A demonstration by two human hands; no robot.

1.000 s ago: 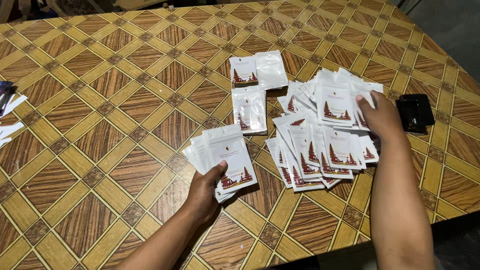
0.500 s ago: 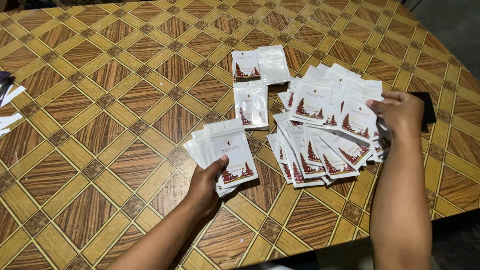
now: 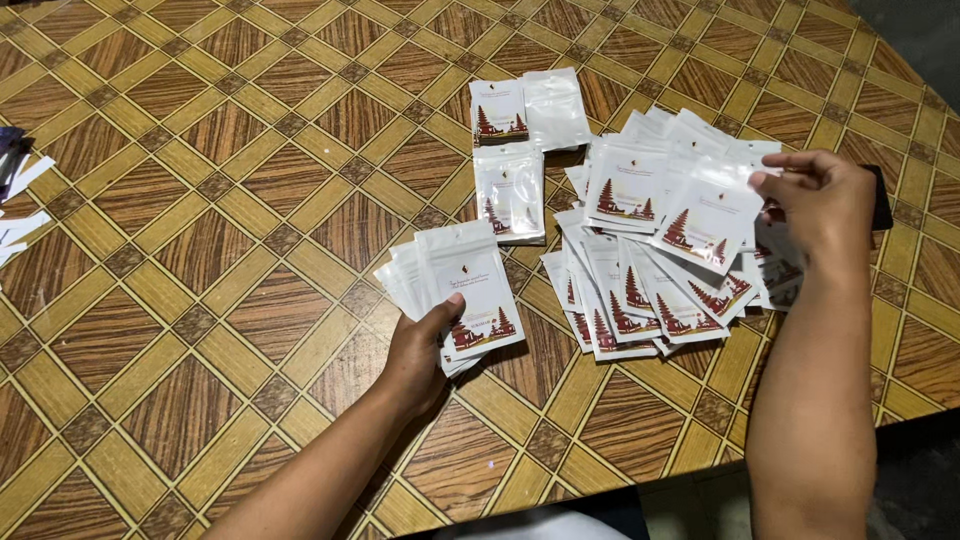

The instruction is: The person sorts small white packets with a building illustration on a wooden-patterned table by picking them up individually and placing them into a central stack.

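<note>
I saw one white pouch with little red trees, lifted over the loose pile of the same pouches. My right hand pinched its edge with fingers curled. My left hand was closed around a fanned stack, thumb on top, resting on the brown patterned tabletop.
</note>
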